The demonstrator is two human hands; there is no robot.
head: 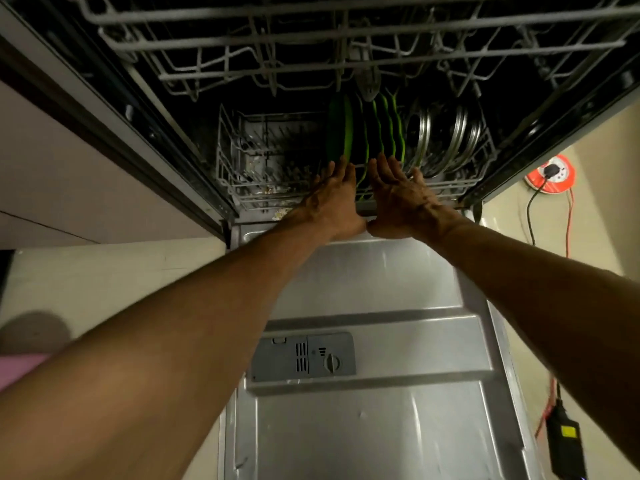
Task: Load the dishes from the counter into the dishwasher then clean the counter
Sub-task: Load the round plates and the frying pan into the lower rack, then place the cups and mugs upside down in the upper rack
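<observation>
The dishwasher door [374, 341] lies folded down flat in the near centre, a stiff steel panel with the detergent dispenser [304, 356] set into it. It should carry light hand weight, but is best not leaned on.

Above and beyond it, the upper rack [346, 32] is drawn out overhead, a rigid wire frame with nothing visible in it.

The lower rack [346, 188] sits inside the tub at the far end of the door. It holds the task's dishes: green plates [374, 133] standing on edge in the centre and steel plates [446, 140] on edge to the right. A cutlery basket [263, 150] occupies the left (food scraps cling to its wires). Loaded like this, the rack will probably roll heavily and the plates may rattle; the green ones look like light plastic, the steel ones rigid and slippery when wet. Push on the front rail, not on the plates.

The left hand [332, 202] and right hand [398, 202] are side by side at the rack's near edge, fingers straight and spread, palms apparently against the front rail, gripping nothing. The judged step is sliding the rack home.

An orange extension reel [550, 174] lies on the floor, far right.
</observation>
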